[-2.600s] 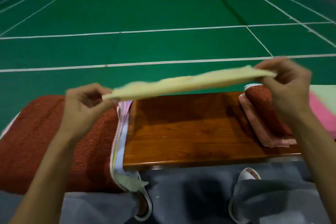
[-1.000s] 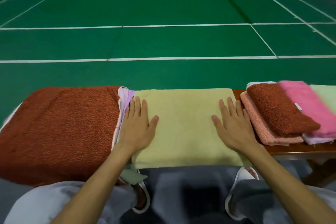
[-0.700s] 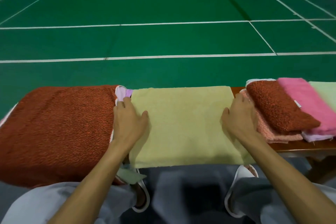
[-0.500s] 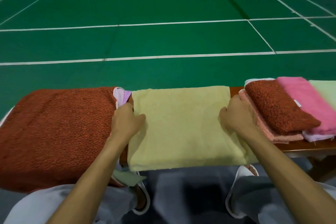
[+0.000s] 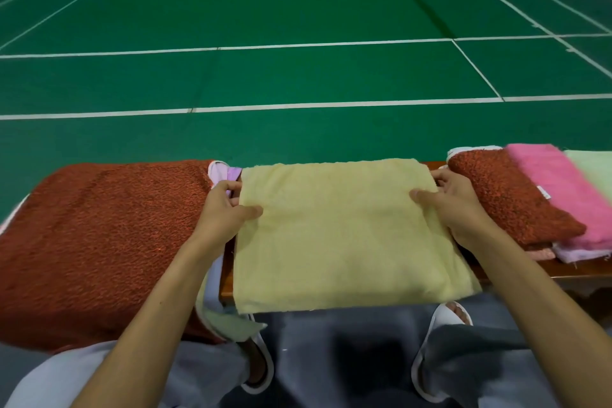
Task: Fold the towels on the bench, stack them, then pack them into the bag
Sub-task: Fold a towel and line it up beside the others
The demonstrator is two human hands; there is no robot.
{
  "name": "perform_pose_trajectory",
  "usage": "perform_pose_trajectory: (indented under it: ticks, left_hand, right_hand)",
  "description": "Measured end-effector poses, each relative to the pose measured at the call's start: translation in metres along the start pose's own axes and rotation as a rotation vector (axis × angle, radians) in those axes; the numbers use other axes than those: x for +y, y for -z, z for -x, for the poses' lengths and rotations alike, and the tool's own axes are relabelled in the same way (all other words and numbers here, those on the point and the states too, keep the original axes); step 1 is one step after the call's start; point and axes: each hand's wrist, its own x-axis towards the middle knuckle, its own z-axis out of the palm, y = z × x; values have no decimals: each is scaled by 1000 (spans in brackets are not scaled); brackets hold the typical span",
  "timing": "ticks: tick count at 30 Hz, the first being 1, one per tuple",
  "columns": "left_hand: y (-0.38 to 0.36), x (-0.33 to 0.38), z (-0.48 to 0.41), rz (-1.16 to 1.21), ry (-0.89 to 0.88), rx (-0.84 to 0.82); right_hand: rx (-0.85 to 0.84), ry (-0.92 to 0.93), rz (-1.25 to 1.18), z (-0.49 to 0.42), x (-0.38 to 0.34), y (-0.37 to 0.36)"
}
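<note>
A pale yellow towel [image 5: 341, 235] lies spread across the middle of the wooden bench [image 5: 589, 270], its near edge hanging over the front. My left hand [image 5: 225, 212] grips the towel's left edge, thumb on top and fingers under it. My right hand [image 5: 453, 205] grips the right edge the same way. Right of it sits a pile of folded towels: a rust-red one [image 5: 510, 199] on top, then a pink one [image 5: 563, 189] and a light green one [image 5: 592, 169]. No bag is in view.
A big rust-red towel [image 5: 99, 242] covers the bench's left part, over lilac and pale green layers [image 5: 228, 172]. Green court floor with white lines [image 5: 298, 106] stretches beyond the bench. My knees and white slippers [image 5: 440, 318] are below the front edge.
The yellow towel, held stretched in the air before, came down flat on the bench. My hands pressed it flat, then slid outward and took hold of its left and right edges.
</note>
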Motion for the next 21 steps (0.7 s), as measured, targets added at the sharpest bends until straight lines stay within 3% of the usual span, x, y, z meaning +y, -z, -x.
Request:
perform_pose_trajectory:
  ticks: [5, 13, 17, 21]
  left_hand:
    - [3, 0, 1, 72, -55, -26]
    - [17, 3, 3, -116, -153, -165]
    - [27, 12, 4, -164, -207, -134]
    - [40, 22, 7, -181, -252, -89]
  right_hand:
    - [-75, 16, -138, 1, 2, 4]
    - [-125, 64, -72, -4, 3, 11]
    - [-51, 140, -51, 1, -6, 8]
    - [-132, 251, 22, 8, -12, 21]
